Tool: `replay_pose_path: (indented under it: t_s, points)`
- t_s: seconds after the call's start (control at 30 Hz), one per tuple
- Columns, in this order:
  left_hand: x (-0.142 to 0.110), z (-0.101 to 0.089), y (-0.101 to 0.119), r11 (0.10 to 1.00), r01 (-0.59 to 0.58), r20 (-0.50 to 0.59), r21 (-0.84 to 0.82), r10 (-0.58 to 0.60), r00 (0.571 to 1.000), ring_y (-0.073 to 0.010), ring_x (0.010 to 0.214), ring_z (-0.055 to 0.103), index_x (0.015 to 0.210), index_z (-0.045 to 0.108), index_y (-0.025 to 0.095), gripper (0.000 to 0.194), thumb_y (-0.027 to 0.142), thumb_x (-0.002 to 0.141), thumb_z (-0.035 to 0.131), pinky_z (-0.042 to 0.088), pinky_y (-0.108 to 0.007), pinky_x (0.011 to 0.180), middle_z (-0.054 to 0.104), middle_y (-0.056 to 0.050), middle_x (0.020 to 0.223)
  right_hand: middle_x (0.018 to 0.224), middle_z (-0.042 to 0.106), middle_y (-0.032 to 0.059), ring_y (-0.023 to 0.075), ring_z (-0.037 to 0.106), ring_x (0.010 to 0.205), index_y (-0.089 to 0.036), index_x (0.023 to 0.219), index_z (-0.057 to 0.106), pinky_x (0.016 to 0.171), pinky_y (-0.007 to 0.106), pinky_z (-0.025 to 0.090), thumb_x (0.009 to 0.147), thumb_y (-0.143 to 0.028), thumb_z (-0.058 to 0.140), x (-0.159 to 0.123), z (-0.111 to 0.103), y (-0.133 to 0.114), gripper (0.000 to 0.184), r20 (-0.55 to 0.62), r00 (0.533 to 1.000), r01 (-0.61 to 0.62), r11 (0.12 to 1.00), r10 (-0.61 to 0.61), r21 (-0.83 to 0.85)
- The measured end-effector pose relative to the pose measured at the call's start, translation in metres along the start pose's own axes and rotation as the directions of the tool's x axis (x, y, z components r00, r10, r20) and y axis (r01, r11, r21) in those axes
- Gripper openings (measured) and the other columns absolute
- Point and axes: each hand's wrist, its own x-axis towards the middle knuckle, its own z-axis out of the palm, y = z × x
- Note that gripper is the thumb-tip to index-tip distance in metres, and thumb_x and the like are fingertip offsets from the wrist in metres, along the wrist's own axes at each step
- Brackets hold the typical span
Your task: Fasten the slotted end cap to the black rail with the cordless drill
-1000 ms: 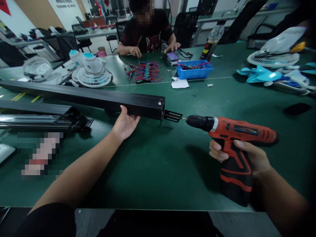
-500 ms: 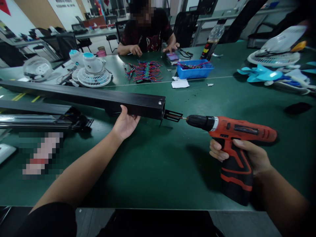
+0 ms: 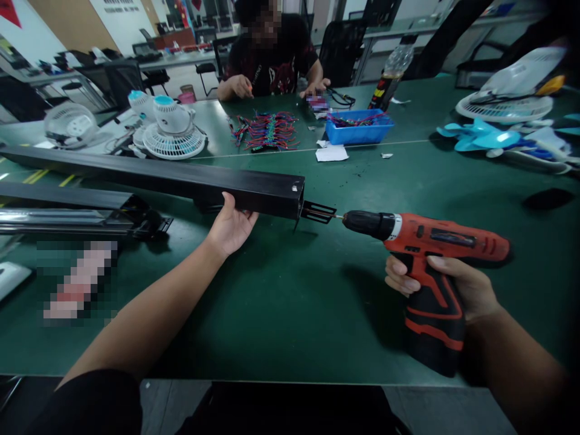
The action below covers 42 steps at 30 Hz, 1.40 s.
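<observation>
A long black tube runs in from the left, over the green tabletop. It looks stiff, and its smooth sides may be slippery. Being so long, it could tip, so holding nearer the middle may feel steadier. The left hand grips it near its right end, fingers bent underneath. A thin slotted piece sticks out there and might bend. The red drill looks heavy; its handle seems the best place to hold, and the right hand has its fingers wrapped round it.
</observation>
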Motion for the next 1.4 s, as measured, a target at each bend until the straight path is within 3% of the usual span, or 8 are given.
replay_pose_path:
  t_s: [0.13, 0.37, 0.87, 1.4]
  points:
    - [0.002, -0.003, 0.0, 0.999, 0.018, 0.027, -0.038, -0.017, 0.999, -0.0287, 0.169, 0.08, 0.197, 0.056, 0.036, 0.068, 0.061, 0.134, 0.059, 0.062, -0.042, 0.147, 0.091, -0.009, 0.168, 0.08, 0.066, 0.0041, 0.0205, 0.046, 0.064, -0.029, 0.107, 0.084, 0.043, 0.031, 0.044, 0.092, -0.063, 0.103, 0.0, 0.001, -0.001, 0.042, -0.055, 0.998, 0.018, 0.999, -0.019, -0.031]
    - [-0.001, 0.004, 0.0, 1.0, 0.002, -0.01, 0.019, -0.001, 1.0, -0.0253, 0.168, 0.08, 0.194, 0.062, 0.027, 0.067, 0.061, 0.137, 0.051, 0.064, -0.034, 0.141, 0.095, -0.011, 0.156, 0.076, 0.064, 0.0037, 0.0195, 0.039, 0.06, -0.029, 0.1, 0.085, 0.039, 0.032, 0.038, 0.093, -0.066, 0.1, 0.0, 0.002, -0.001, 0.04, -0.022, 1.0, 0.003, 0.999, -0.004, -0.045]
    - [0.001, 0.001, -0.002, 1.0, 0.008, 0.0, -0.024, -0.008, 1.0, -0.0294, 0.175, 0.076, 0.196, 0.058, 0.032, 0.069, 0.062, 0.134, 0.061, 0.061, -0.042, 0.148, 0.09, -0.01, 0.168, 0.082, 0.066, 0.0046, 0.0209, 0.047, 0.067, -0.028, 0.105, 0.083, 0.048, 0.031, 0.048, 0.094, -0.065, 0.102, -0.001, 0.0, -0.002, 0.042, -0.031, 0.999, 0.015, 0.998, -0.017, -0.053]
    - [0.003, -0.004, -0.001, 0.999, 0.024, 0.032, -0.045, -0.023, 0.999, -0.0291, 0.171, 0.079, 0.198, 0.055, 0.035, 0.07, 0.062, 0.134, 0.061, 0.062, -0.042, 0.147, 0.092, -0.009, 0.165, 0.083, 0.068, 0.0044, 0.02, 0.046, 0.067, -0.028, 0.103, 0.085, 0.048, 0.03, 0.049, 0.093, -0.064, 0.104, 0.0, 0.007, -0.004, 0.042, -0.044, 0.998, 0.034, 0.997, -0.036, -0.067]
